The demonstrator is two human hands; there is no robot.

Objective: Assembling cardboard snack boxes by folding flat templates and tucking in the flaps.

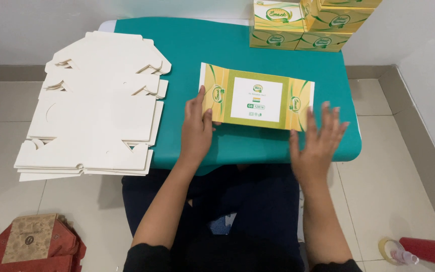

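1. Dark trousers [258,211] fill the near view, over pale floor tiles [393,186].
2. Teal desk [187,45] stands against a white wall.
3. Yellow-green flat carton [257,96] lies printed side up at mid-desk.
4. Left hand [197,128] presses the carton's left end, grip loose, fingers on the card.
5. Right hand [320,141] hovers open at the carton's right end, fingers spread.
6. White blanks [96,111] are stacked on the left; folded boxes [308,22] are piled at the far edge.
7. Red-brown box [31,247] lies on the floor, lower left.
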